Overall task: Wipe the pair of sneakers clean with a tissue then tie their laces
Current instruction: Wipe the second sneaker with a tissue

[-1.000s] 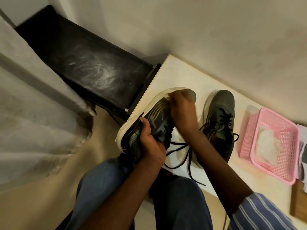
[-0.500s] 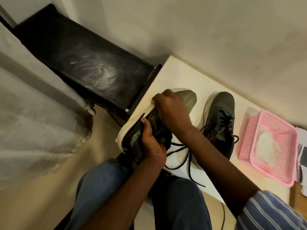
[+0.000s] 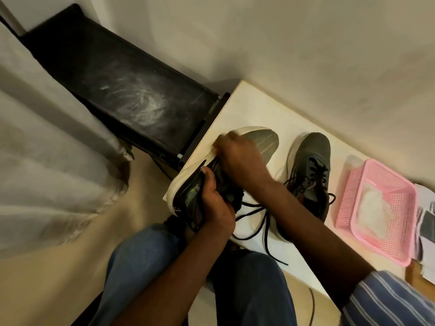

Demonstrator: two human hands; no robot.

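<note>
Two hands (image 3: 217, 203) (image 3: 240, 158) gripping tilted sneaker (image 3: 266, 143), toe toward wall, right fingers' contents hidden

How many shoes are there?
2. One shoe is tilted on the table's left end, held by the left hand with the right hand on it. The other shoe rests on the table beside it.

— What is the left hand (image 3: 215, 205) doing?
— It is gripping the heel end of the tilted sneaker (image 3: 263, 143) at the edge of the counter (image 3: 254, 109).
— And the right hand (image 3: 240, 156)?
— It is lying over that sneaker's side near the white sole; whether it has the tissue, I cannot tell.
— The other sneaker (image 3: 310, 161)?
— It is sitting just beside it, laces (image 3: 256, 222) trailing loose, near a pink basket (image 3: 353, 191).
</note>
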